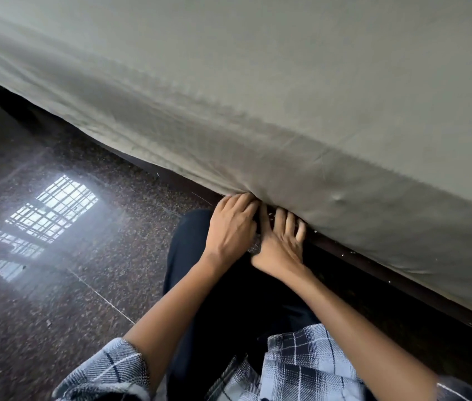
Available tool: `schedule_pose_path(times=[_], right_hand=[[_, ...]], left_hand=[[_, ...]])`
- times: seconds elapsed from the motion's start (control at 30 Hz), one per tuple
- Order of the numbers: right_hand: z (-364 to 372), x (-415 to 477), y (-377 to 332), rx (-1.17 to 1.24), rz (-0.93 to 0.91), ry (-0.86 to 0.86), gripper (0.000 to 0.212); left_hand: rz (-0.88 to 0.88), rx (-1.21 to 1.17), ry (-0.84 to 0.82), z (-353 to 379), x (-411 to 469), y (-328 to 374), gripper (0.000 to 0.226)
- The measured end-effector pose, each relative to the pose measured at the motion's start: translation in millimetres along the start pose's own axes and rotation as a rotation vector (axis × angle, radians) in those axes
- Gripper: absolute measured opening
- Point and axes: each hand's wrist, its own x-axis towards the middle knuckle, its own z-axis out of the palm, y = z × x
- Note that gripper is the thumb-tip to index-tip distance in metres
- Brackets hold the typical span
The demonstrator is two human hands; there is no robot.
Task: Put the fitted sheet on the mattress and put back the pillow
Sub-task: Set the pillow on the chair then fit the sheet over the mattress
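The grey fitted sheet (287, 96) is stretched over the bed's top and side, and its far end is blurred. Your left hand (230, 227) curls its fingers into the sheet's lower edge, bunching cloth there. Your right hand (279, 244), just beside it, reaches straight fingers under that edge above the dark bed frame (373, 273). Their tips are hidden, so any hold on the cloth can't be told.
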Motion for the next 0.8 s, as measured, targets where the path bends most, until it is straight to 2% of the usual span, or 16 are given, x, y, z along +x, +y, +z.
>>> schedule_pose_path(times=[0.07, 0.2, 0.3, 0.37, 0.43, 0.5, 0.6, 0.8], right_hand=[[-4.1, -2.2, -4.3, -0.028, 0.007, -0.024, 0.108], [-24.9, 10.2, -6.0, 0.046, 0.005, -0.161, 0.085], [-37.8, 15.4, -0.9, 0.066, -0.063, -0.293, 0.079], [-42.2, 9.1, 1.5, 0.045, -0.100, -0.320, 0.078], [-47.5, 4.7, 3.9, 0.038, -0.121, -0.329, 0.075], [-54.2, 4.6, 6.9, 0.044, -0.138, -0.345, 0.074], [-60.9, 0.7, 4.9, 0.074, -0.180, -0.375, 0.073], [-50.8, 27.9, -35.9, 0.202, -0.353, -0.307, 0.065]], left_hand=[[0.025, 0.074, -0.050, 3.5, 0.5, 0.3, 0.032], [0.016, 0.197, -0.226, 8.9, 7.5, -5.3, 0.027], [-0.018, 0.230, -0.295, 6.5, 9.1, -4.9, 0.033], [-0.018, 0.143, -0.292, -0.2, 13.3, -9.4, 0.034], [-0.001, -0.061, -0.308, -9.4, 19.4, -19.7, 0.043], [-0.014, -0.194, -0.220, -20.6, 17.0, -26.1, 0.045], [-0.131, -0.178, 0.051, -27.1, -1.8, -33.8, 0.042], [-0.222, -0.011, -0.048, -24.1, -2.6, -85.9, 0.049]])
